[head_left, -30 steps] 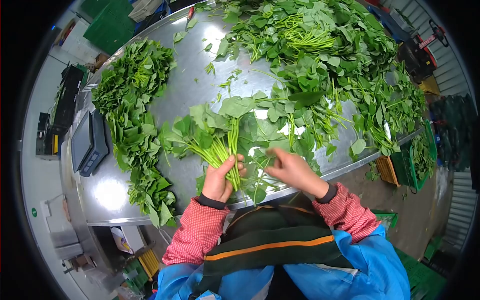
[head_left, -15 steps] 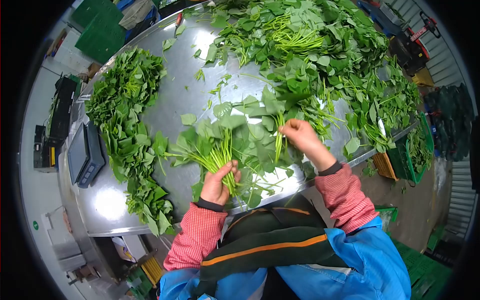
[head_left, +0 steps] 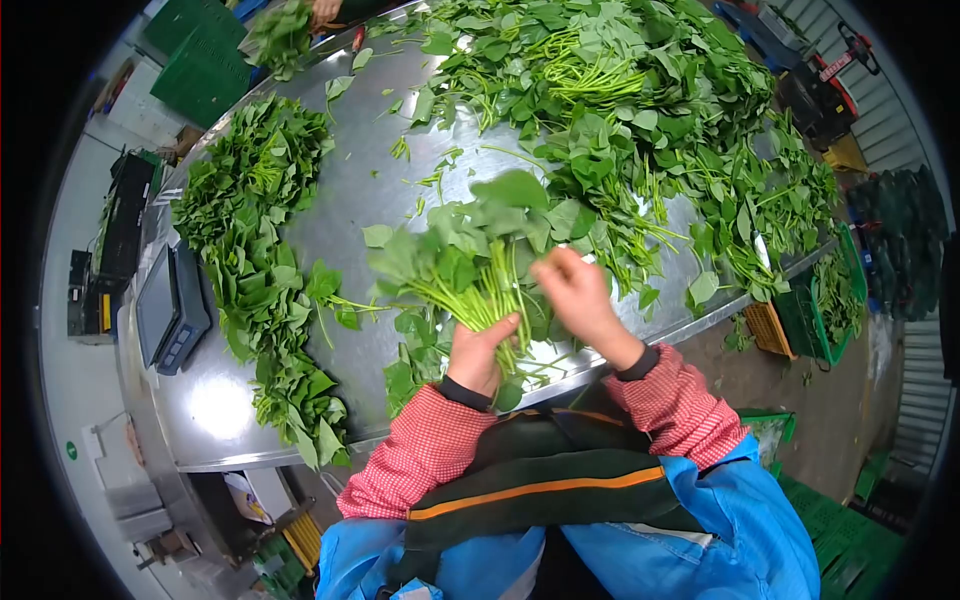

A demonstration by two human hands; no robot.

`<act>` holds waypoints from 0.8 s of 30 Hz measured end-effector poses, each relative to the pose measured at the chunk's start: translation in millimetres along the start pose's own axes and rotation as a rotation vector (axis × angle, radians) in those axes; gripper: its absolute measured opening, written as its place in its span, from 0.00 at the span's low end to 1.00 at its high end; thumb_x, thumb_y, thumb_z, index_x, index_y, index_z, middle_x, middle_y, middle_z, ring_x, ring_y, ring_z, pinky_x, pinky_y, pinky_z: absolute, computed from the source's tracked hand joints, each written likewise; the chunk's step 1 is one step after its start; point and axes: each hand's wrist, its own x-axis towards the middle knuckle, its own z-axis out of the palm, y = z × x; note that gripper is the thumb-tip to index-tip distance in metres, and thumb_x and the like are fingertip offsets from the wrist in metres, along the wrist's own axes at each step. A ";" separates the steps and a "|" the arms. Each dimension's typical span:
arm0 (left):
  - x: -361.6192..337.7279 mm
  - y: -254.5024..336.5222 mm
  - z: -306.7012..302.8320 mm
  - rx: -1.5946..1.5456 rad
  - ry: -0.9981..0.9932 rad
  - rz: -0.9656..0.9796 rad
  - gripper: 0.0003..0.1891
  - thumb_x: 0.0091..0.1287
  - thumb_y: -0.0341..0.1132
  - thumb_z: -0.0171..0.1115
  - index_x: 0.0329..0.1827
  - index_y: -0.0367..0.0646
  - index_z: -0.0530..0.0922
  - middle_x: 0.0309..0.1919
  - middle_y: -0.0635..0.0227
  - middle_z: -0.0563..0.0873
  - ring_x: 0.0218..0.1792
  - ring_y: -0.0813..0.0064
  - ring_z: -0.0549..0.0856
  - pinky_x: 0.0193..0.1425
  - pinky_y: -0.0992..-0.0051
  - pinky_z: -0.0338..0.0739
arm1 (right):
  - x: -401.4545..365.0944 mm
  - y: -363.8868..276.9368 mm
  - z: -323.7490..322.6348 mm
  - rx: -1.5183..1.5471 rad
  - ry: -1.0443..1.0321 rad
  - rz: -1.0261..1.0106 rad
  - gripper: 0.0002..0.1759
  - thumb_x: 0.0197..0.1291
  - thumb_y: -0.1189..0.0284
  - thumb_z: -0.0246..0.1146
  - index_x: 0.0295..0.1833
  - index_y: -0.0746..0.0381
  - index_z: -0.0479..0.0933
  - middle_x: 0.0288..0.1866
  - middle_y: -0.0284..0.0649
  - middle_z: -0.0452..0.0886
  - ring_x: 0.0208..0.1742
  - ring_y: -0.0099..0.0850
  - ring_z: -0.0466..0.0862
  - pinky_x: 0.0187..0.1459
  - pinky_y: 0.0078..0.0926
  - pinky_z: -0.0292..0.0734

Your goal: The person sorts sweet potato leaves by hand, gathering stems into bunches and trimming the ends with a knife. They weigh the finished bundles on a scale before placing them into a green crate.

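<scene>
My left hand [head_left: 477, 357] is closed around the stems of a bunch of leafy greens [head_left: 480, 285], held over the near edge of the metal table. The leaves fan out away from me. Just right of the bunch is my right hand [head_left: 580, 300], its fingers curled together and slightly blurred. Whatever it may pinch is hidden. Loose leafy stems [head_left: 412, 365] lie on the table beneath and beside the bunch.
A large heap of greens [head_left: 600, 110] covers the far right of the metal table [head_left: 355, 200]. Bunches [head_left: 250, 240] line its left side, beside a scale [head_left: 175, 308]. At the top, another person's hand [head_left: 326, 10] is near a bunch [head_left: 280, 40]. Right: a green crate [head_left: 815, 320].
The stems my right hand was holding apart now appear gathered into the left hand's bunch. My left hand has shifted right; another person's hand and a bunch have appeared at the top.
</scene>
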 end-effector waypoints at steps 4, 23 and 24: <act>-3.1 6.7 -17.0 -0.036 0.045 -0.021 0.11 0.63 0.24 0.64 0.48 0.39 0.78 0.36 0.69 0.84 0.29 0.79 0.81 0.32 0.79 0.77 | 0.0 32.3 -23.0 -0.070 -0.073 0.091 0.15 0.64 0.64 0.62 0.34 0.66 0.77 0.15 0.35 0.71 0.19 0.24 0.69 0.24 0.28 0.67; 2.4 8.3 -51.2 -0.200 0.054 -0.136 0.09 0.66 0.24 0.59 0.48 0.31 0.75 0.38 0.59 0.82 0.37 0.70 0.83 0.44 0.71 0.82 | -29.4 38.0 -88.6 -0.749 -0.220 -0.021 0.13 0.57 0.60 0.61 0.39 0.58 0.77 0.31 0.48 0.82 0.34 0.49 0.83 0.34 0.47 0.78; 3.5 -2.4 -56.9 -0.214 0.056 -0.186 0.09 0.66 0.24 0.58 0.48 0.31 0.74 0.39 0.59 0.82 0.37 0.71 0.83 0.43 0.72 0.82 | -14.9 42.6 -104.3 -0.769 0.019 -0.100 0.10 0.56 0.64 0.63 0.39 0.58 0.77 0.32 0.48 0.81 0.35 0.48 0.82 0.34 0.45 0.78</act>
